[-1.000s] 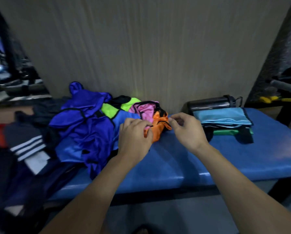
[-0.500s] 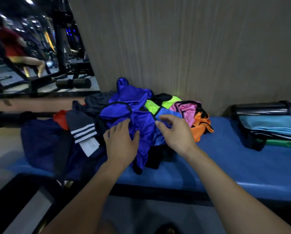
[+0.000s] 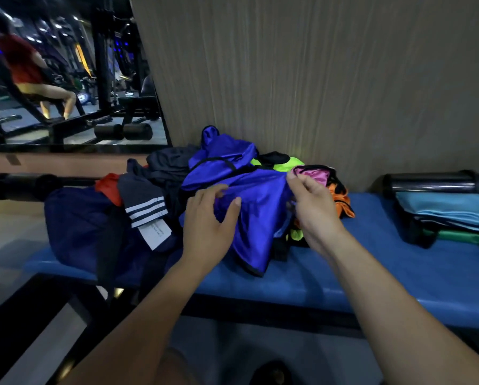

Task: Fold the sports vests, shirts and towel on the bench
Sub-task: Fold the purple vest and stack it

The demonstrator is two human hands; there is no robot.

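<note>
pinching the slippery, floppy blue vest (image 3: 256,207) off the bench (image 3: 371,262), our left hand (image 3: 207,226) and right hand (image 3: 313,212) fingers should grip its bound edges.

i see free bench (image 3: 371,262) between the clothes pile (image 3: 155,207) and the folded stack (image 3: 449,218); the wall (image 3: 316,79) probably blocks behind.

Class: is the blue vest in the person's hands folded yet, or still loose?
Still loose: the blue vest hangs crumpled between the left hand and right hand.
</note>
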